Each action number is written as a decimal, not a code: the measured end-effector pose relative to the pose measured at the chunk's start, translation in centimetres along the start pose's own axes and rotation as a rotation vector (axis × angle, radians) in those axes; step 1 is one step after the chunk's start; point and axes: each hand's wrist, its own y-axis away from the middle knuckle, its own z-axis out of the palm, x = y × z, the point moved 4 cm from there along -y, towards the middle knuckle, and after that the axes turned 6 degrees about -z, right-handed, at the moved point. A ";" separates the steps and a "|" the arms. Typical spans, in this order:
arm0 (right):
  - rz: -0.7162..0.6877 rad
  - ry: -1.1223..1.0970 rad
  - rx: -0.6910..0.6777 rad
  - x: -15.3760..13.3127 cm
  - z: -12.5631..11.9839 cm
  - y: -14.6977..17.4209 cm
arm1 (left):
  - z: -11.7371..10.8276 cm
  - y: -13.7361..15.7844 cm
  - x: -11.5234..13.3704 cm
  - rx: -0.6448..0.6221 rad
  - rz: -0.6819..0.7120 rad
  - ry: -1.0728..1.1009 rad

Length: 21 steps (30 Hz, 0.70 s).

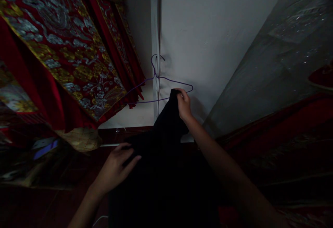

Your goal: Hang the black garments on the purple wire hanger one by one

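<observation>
A purple wire hanger [175,81] hangs by its hook against the white wall. Black cloth [166,124], too dark to show what kind of garment it is, reaches up to the hanger's bottom bar near its right end. My right hand [184,104] is closed on the cloth's top edge there, fingers pinching it beside the bar. Lower on the left, my left hand [120,165] is open with its fingers apart, at the edge of the dark cloth. Whether those fingertips touch it I cannot tell.
Red cloth embroidered in gold and silver [67,44] hangs at the left, overlapping the hanger's left end. A pale strip [155,20] runs down the wall. Translucent sheeting [260,72] slants across the right. Low at the left lies a bluish flat object [45,149].
</observation>
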 end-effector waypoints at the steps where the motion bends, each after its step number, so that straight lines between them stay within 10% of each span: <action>1: 0.037 -0.002 -0.054 1.1 1.0 -0.1 | 0.0 0.1 1.2 -0.009 0.055 0.006; 6: 0.246 0.131 -0.303 4.8 2.0 0.6 | 0.4 0.4 2.9 -0.150 -0.011 0.040; 13: 0.120 0.283 -0.309 2.0 -1.8 0.3 | 1.5 -0.3 -3.5 -0.439 -0.482 0.086; 21: 0.095 0.332 -0.331 -0.9 -3.3 -0.4 | -2.6 -9.3 -10.1 -0.273 -0.484 0.077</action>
